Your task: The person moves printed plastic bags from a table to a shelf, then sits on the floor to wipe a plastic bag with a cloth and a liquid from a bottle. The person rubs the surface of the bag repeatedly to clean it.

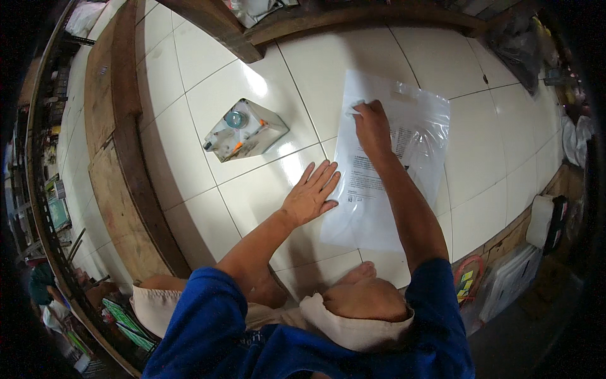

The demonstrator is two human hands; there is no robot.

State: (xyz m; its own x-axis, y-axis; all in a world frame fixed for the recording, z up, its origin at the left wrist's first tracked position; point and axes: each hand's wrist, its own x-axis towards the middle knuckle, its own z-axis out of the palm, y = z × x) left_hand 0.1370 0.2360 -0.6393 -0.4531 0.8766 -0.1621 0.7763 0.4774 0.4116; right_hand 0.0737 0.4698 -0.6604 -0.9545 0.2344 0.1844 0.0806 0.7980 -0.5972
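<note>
A white plastic bag (369, 218) with dark print lies flat on the tiled floor in front of me. My right hand (374, 129) is closed over its upper left part, gripping a crumpled white cloth or tissue that pokes out beside the fingers. Flat against the floor, my left hand (311, 194) has its fingers spread, the thumb and fingertips at the bag's left edge. Farther left stands a rectangular can (255, 136) with a blue-green round cap on top and orange marks at its corners; neither hand touches it.
A wooden beam or bench (120, 189) runs along the left. Another wooden frame (303, 30) crosses the far side. Plastic-wrapped goods (514, 281) lean at the lower right, and shelving with assorted goods (57, 208) lines the far left. My bent knees are close below.
</note>
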